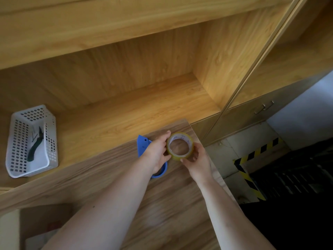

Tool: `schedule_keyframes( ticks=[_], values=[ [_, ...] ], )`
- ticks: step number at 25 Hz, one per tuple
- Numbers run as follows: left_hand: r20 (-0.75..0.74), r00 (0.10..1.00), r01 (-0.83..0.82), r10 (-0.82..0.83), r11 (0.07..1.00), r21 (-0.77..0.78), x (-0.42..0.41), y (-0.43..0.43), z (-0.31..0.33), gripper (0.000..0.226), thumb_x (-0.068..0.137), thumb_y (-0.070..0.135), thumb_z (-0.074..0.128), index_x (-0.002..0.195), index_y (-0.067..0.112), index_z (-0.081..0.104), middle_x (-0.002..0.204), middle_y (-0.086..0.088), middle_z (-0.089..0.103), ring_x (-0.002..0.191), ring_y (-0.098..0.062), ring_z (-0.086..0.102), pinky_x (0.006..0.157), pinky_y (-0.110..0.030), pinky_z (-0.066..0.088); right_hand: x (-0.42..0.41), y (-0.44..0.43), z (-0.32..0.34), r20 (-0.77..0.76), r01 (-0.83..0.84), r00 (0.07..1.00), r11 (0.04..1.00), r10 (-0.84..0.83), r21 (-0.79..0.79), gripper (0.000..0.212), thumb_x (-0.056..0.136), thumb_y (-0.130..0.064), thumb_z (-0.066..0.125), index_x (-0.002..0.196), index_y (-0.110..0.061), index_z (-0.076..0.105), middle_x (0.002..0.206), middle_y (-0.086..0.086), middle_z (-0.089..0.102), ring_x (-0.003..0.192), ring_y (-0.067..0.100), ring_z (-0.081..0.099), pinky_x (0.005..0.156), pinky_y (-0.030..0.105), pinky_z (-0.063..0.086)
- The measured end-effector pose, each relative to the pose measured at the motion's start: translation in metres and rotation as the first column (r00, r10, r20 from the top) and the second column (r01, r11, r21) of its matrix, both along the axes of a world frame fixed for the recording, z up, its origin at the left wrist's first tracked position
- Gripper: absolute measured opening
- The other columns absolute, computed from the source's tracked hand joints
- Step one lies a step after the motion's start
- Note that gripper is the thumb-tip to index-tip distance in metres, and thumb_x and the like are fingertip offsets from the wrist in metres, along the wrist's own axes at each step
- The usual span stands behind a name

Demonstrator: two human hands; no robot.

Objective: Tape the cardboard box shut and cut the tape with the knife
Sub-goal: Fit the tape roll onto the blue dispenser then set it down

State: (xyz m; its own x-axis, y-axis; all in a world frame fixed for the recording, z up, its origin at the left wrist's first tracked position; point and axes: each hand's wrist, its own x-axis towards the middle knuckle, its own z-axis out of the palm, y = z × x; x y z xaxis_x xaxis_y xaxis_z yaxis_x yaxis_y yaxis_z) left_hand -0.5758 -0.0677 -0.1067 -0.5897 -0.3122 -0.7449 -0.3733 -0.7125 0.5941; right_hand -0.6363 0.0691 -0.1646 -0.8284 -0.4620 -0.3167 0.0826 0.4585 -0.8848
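- Presently both hands grasp the roll of clear tape (180, 147), held just above the wooden desk (171, 204) near its far right corner.
- Left hand (156, 152): fingers curled against the roll's left side.
- Right hand (197, 162): fingers cupped around its lower right edge.
- A blue tape dispenser (142, 144) lies on the desk, partly hidden under the left hand.
- A white perforated basket (16, 141) sits well apart on the shelf (126, 109), holding a dark green-handled tool (35, 148).
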Motion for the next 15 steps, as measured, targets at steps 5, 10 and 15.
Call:
schedule_keyframes(
  ticks=[5,10,15],
  values=[
    [0.015,1.0,-0.019,0.02,0.999,-0.037,0.0,-0.002,0.006,0.057,0.097,0.037,0.053,0.149,0.02,0.036,0.161,-0.012,0.022,0.148,-0.027,0.022,0.114,-0.045,0.031,0.0,0.003,0.009,-0.013,-0.051,0.999,0.998,0.051,0.04,0.062,0.072,-0.008,0.08,0.126,-0.019,0.052,0.108,-0.013,0.064,0.111,0.014,0.062,0.097,0.038,0.051],
    [-0.007,1.0,-0.02,0.019,0.998,-0.063,0.004,-0.005,0.014,0.054,0.098,0.035,0.051,0.148,0.018,0.039,0.156,-0.015,0.033,0.145,-0.029,0.028,0.114,-0.043,0.033,0.002,0.005,0.018,0.036,-0.04,0.999,0.999,0.039,0.02,0.075,0.073,-0.01,0.08,0.139,-0.02,0.044,0.115,-0.013,0.059,0.116,0.013,0.059,0.1,0.033,0.049],
    [-0.027,1.0,-0.004,0.001,0.994,-0.108,0.016,-0.006,0.028,0.039,0.099,0.029,0.05,0.136,0.018,0.049,0.145,-0.015,0.048,0.135,-0.029,0.044,0.111,-0.045,0.039,0.005,0.012,0.034,0.018,-0.044,0.999,0.999,0.044,-0.002,0.066,0.076,-0.009,0.078,0.134,-0.018,0.048,0.118,-0.01,0.053,0.1,-0.009,0.054,0.078,0.003,0.04]
  ],
)
